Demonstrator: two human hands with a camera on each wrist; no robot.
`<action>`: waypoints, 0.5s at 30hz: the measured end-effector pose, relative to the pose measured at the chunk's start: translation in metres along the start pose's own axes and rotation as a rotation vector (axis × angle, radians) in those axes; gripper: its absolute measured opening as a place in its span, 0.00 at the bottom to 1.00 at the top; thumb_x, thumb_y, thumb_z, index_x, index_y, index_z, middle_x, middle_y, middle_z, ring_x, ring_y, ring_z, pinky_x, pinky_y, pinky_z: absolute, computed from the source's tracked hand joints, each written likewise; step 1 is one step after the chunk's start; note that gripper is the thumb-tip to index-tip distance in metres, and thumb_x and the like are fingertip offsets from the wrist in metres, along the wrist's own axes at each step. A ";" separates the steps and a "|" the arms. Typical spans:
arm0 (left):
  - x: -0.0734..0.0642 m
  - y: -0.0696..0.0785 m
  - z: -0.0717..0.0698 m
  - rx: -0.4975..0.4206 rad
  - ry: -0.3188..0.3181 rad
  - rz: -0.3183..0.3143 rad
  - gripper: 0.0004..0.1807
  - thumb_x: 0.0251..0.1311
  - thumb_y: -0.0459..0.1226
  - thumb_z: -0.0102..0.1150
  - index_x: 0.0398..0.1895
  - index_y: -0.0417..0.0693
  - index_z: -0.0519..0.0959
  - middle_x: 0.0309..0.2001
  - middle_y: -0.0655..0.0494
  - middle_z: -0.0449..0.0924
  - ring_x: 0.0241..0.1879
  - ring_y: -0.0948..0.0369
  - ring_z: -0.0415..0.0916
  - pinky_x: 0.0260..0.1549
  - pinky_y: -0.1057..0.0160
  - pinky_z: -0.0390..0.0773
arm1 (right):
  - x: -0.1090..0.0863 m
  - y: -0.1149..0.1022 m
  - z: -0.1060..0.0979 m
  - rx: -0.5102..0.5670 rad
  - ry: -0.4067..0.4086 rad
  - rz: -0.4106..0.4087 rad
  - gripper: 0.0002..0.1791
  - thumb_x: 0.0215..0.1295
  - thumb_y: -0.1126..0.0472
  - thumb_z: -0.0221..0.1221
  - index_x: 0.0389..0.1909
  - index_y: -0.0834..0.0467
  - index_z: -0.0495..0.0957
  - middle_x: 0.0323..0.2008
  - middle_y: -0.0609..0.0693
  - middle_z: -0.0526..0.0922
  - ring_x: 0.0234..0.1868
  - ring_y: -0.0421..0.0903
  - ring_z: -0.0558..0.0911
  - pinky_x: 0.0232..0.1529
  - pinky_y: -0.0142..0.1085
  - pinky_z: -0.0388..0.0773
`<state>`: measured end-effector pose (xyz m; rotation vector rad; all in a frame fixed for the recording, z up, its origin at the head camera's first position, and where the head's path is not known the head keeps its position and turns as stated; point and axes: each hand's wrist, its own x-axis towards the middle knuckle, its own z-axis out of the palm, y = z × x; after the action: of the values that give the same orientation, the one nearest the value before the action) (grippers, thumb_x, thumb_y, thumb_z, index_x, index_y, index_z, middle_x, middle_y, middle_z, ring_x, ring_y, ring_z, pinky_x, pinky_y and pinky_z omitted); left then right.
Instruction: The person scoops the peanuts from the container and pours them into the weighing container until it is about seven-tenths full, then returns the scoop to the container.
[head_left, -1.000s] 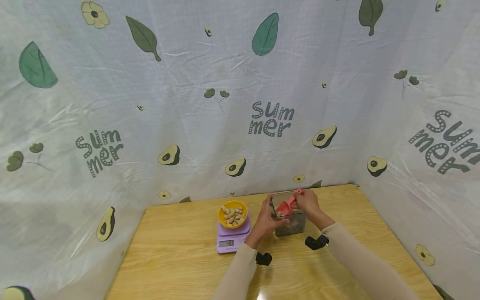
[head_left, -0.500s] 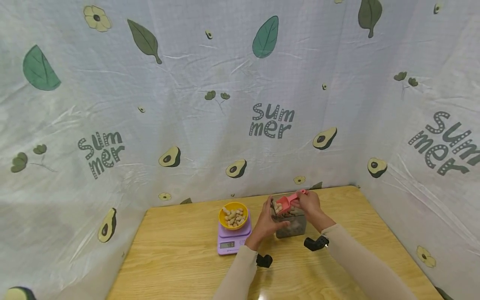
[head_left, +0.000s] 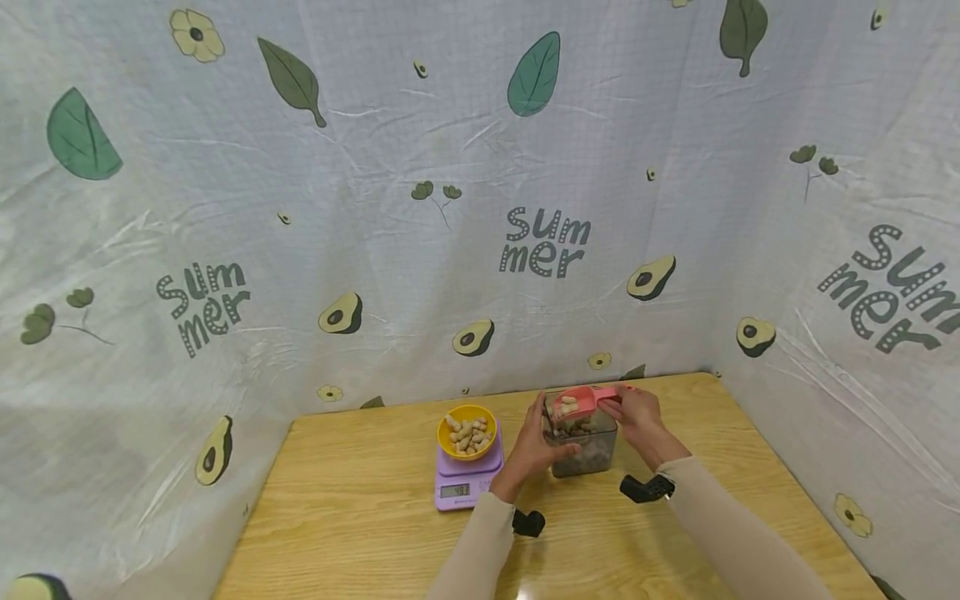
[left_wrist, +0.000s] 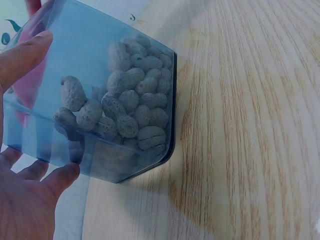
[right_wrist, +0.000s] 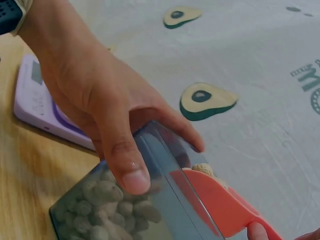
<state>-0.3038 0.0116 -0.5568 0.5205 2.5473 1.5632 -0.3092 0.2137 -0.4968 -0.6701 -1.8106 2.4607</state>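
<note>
A clear dark-rimmed container (head_left: 592,457) stands on the table with peanuts (left_wrist: 130,105) in its lower part. My left hand (head_left: 528,448) grips its near left side, thumb on one face and fingers on the other, as the left wrist view also shows. In my right hand (head_left: 639,418) is the handle of a red scoop (right_wrist: 215,202), held over the container's open top. A few peanuts lie in the scoop. The right wrist view catches only the right hand's fingertips at its lower edge.
Left of the container, a yellow bowl (head_left: 444,442) of peanuts sits on a purple kitchen scale (head_left: 444,468), whose display appears to read 483. A printed cloth (head_left: 405,358) hangs behind the wooden table (head_left: 345,508).
The scoop has risen from inside the container to its top and levelled, now bearing peanuts. My right hand has shifted slightly right. The left hand keeps its grip on the container.
</note>
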 end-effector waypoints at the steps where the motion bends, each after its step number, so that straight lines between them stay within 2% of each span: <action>1: 0.000 0.000 0.000 0.003 0.000 -0.003 0.61 0.50 0.48 0.75 0.80 0.54 0.42 0.78 0.45 0.47 0.75 0.43 0.53 0.69 0.39 0.62 | 0.000 -0.001 -0.003 0.017 0.001 0.004 0.27 0.79 0.62 0.40 0.72 0.70 0.54 0.50 0.63 0.78 0.28 0.35 0.86 0.44 0.32 0.84; 4: 0.000 0.001 -0.001 0.008 -0.003 -0.014 0.61 0.50 0.49 0.74 0.80 0.56 0.41 0.79 0.46 0.46 0.76 0.43 0.52 0.69 0.39 0.62 | -0.002 -0.003 -0.008 0.057 0.002 0.010 0.25 0.79 0.63 0.40 0.72 0.69 0.56 0.34 0.51 0.81 0.28 0.36 0.86 0.44 0.32 0.85; 6: -0.001 0.002 -0.001 0.017 -0.004 -0.017 0.62 0.50 0.49 0.74 0.80 0.56 0.40 0.79 0.46 0.45 0.76 0.43 0.51 0.69 0.39 0.61 | -0.003 -0.006 -0.011 0.082 -0.006 0.008 0.24 0.79 0.63 0.40 0.70 0.69 0.58 0.28 0.47 0.81 0.29 0.37 0.86 0.45 0.33 0.84; 9: -0.002 0.004 -0.003 0.030 -0.003 -0.013 0.63 0.50 0.50 0.74 0.80 0.55 0.39 0.79 0.45 0.43 0.76 0.43 0.50 0.70 0.39 0.60 | -0.007 -0.010 -0.013 0.106 -0.019 -0.001 0.21 0.78 0.63 0.41 0.66 0.68 0.61 0.27 0.47 0.81 0.30 0.37 0.87 0.47 0.34 0.84; 12: -0.004 0.006 -0.008 0.046 0.003 0.007 0.64 0.50 0.53 0.73 0.80 0.53 0.38 0.80 0.45 0.41 0.77 0.43 0.48 0.71 0.40 0.58 | -0.010 -0.014 -0.012 0.108 -0.030 -0.017 0.14 0.78 0.62 0.42 0.57 0.65 0.65 0.28 0.47 0.81 0.31 0.37 0.87 0.48 0.33 0.83; 15: -0.006 0.010 -0.015 0.066 0.021 0.042 0.64 0.49 0.54 0.73 0.80 0.53 0.38 0.80 0.45 0.41 0.77 0.44 0.49 0.71 0.41 0.59 | -0.013 -0.019 -0.010 0.096 -0.042 -0.036 0.15 0.78 0.61 0.42 0.57 0.65 0.65 0.30 0.47 0.80 0.32 0.37 0.87 0.49 0.33 0.83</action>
<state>-0.2996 0.0009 -0.5414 0.5716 2.6278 1.5098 -0.2982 0.2251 -0.4776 -0.5796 -1.6898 2.5376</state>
